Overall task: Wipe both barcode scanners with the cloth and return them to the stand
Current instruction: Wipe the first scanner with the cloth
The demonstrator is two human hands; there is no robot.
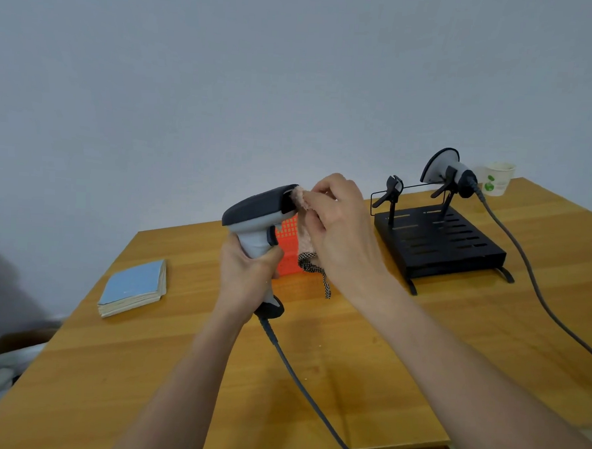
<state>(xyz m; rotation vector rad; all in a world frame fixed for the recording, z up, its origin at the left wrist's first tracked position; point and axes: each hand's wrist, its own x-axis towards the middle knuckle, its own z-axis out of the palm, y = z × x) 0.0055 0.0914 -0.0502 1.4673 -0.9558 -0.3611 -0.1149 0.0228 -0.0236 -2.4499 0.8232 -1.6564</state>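
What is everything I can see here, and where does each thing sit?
held scanner: one, grey and black, raised over the table, cable hanging down.
cloth: one, pinkish with a checked strip, pressed to the held scanner's front.
stand: one, black, right side of table; left cradle empty.
second scanner: one, grey and black, in the stand's right cradle.
basket: one, orange, behind the hands.
book: one, blue, left on table.
paper cup: one, white, far right corner.
table: one, wooden.
left hand: grips the scanner handle.
right hand: holds the cloth.
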